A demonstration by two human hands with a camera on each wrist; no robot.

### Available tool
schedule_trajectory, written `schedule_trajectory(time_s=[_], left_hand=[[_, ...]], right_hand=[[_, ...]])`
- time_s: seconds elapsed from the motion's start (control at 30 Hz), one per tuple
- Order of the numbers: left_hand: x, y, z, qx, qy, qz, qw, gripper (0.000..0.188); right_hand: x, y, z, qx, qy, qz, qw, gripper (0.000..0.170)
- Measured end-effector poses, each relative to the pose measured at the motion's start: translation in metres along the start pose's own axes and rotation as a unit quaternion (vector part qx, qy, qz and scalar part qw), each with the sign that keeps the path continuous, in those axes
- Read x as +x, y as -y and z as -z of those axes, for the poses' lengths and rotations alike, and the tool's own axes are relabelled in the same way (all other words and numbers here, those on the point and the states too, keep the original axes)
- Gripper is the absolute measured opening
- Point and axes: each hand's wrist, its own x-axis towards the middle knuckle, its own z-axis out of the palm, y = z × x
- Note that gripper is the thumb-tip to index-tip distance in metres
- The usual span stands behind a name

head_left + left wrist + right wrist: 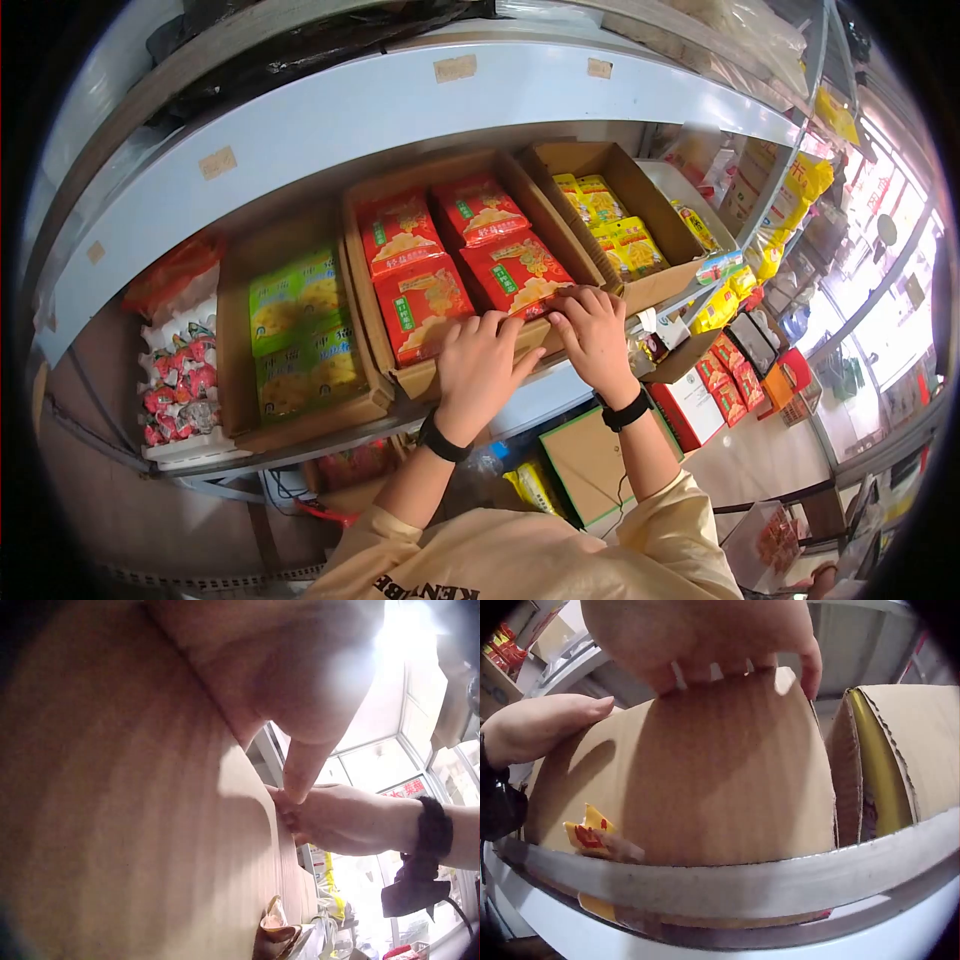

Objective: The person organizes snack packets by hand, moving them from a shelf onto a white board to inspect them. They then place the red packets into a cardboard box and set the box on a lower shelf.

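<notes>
An open cardboard box (420, 378) on the shelf holds two rows of red snack packets (425, 305). Over its front edge, left of the middle, my left hand (478, 368) grips with bent fingers, the thumb spread to the right. Close beside it, my right hand (595, 335) hooks its fingers over the same edge near the right corner. From below, in the right wrist view, the fingertips of my right hand (705, 637) pass behind the top of the cardboard front panel (727, 772). A torn yellow label (591, 831) sticks to that panel.
Left of the box stands a carton of green packets (305, 335), then a white tray of red-wrapped items (180, 385). To the right is a carton with yellow packets (628, 245). A metal shelf lip (742, 889) runs below the box front. A blue-white shelf beam (520, 75) crosses above.
</notes>
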Motion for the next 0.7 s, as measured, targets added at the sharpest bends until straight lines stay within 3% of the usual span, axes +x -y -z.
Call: schedule_trajectory(time_s=[0.2,0.33,0.43,0.53,0.7], left_hand=[[0.0,0.001,-0.001,-0.004,0.013,-0.002,1.0,0.036],[-0.002,-0.006,0.008,-0.048,-0.042,-0.014,0.998,0.042],[-0.019,-0.019,0.019,-0.191,-0.032,-0.078,0.978,0.036],[-0.05,-0.037,0.0,-0.354,0.036,-0.107,0.928,0.035],[-0.087,-0.071,-0.042,-0.538,0.216,-0.026,0.814,0.032]], right_hand=[[-0.004,0.001,0.001,-0.017,-0.007,0.012,1.0,0.024],[-0.042,0.015,0.029,0.023,-0.026,-0.086,0.996,0.034],[-0.092,0.009,0.047,0.069,-0.03,-0.175,0.982,0.026],[-0.146,0.003,0.063,0.063,-0.047,-0.275,0.958,0.017],[-0.232,0.005,0.1,0.023,-0.056,-0.438,0.897,0.014]])
